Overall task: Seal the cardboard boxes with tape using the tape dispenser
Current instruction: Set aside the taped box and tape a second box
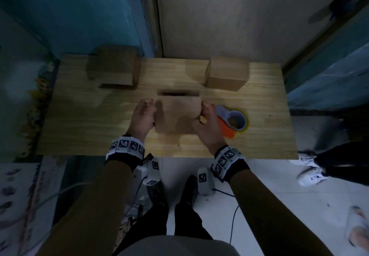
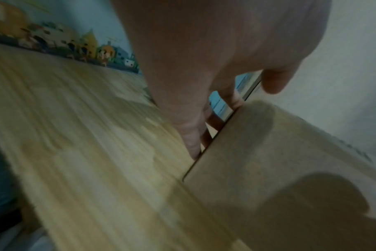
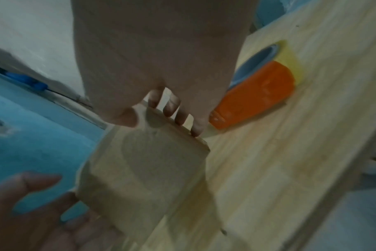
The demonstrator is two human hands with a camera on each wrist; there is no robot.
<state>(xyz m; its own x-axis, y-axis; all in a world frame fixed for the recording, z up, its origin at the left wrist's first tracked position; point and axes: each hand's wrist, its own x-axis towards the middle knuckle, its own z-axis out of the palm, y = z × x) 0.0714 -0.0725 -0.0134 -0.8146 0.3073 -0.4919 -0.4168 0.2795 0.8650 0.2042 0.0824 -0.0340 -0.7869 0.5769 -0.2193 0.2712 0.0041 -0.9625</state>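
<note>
Fingers (image 3: 180,117) of right hand (image 1: 208,123) pinch the cardboard box (image 1: 177,115), left hand (image 1: 142,115) pressing flat, on a wooden table (image 1: 89,127) by blue walls (image 1: 69,16).

The table (image 1: 79,125) is wood. The left box (image 1: 113,70) sits upper left, the right box (image 1: 227,74) upper right, the middle box (image 1: 177,115) at the center, and the tape dispenser (image 1: 231,121) just right of it.

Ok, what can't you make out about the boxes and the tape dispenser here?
Middle box: what is inside; the head view shows only a dark gap, and the wrist views are blurred.
Back left box: sealed or open; head view, dark and blurred.
Tape dispenser: its side toward that box; head view, behind the right hand.
</note>
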